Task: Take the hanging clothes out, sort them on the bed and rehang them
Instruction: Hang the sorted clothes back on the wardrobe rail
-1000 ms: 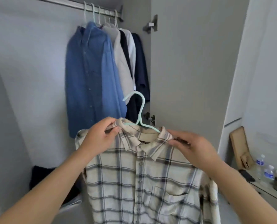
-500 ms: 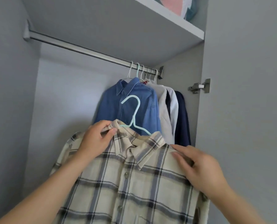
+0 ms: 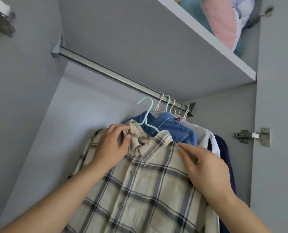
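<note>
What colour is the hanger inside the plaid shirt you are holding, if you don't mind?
The hanger is pale mint green, clearest in the head view.

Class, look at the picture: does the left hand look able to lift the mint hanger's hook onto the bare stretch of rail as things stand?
Probably yes. The left hand pinches the plaid shirt collar at the mint hanger, whose hook sits just below the rail; nothing hangs there.
</note>
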